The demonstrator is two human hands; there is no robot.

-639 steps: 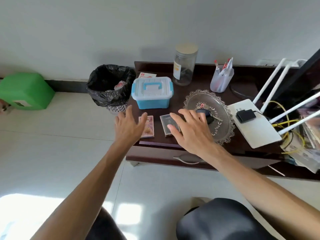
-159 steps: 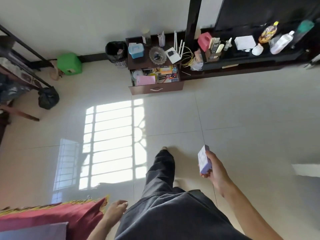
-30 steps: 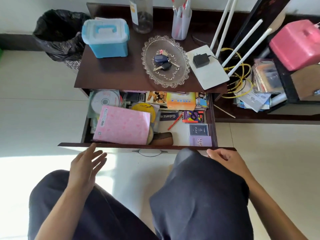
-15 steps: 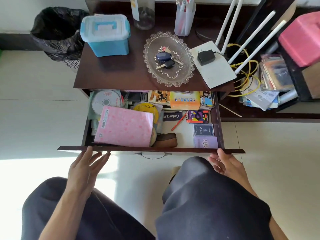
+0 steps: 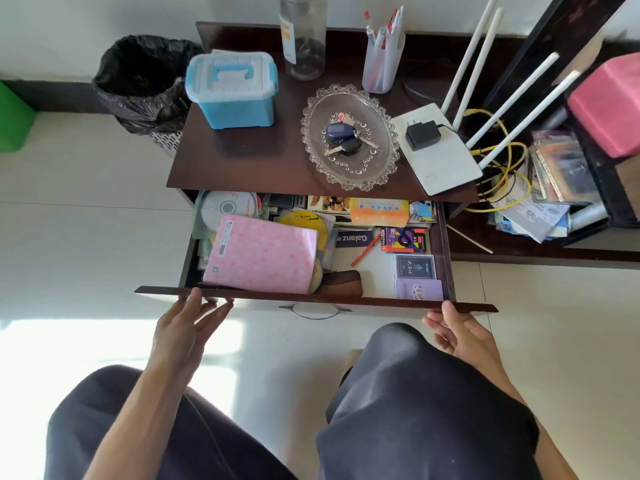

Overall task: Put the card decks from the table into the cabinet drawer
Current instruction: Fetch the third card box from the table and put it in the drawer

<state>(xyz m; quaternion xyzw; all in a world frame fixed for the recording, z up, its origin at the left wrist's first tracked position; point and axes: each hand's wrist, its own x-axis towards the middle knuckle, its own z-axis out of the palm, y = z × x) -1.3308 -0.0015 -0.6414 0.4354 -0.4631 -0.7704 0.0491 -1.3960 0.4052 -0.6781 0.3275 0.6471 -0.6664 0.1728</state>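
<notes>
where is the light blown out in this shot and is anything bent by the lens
Head view: sunlight on the floor at lower left is washed out to white, beside the left hand; the open drawer interior stays evenly lit and readable; the wide lens bows the drawer front and splays the router antennas outward; edges look slightly soft.

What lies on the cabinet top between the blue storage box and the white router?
In the head view, a glass dish holding keys lies between the blue storage box and white router.
</notes>
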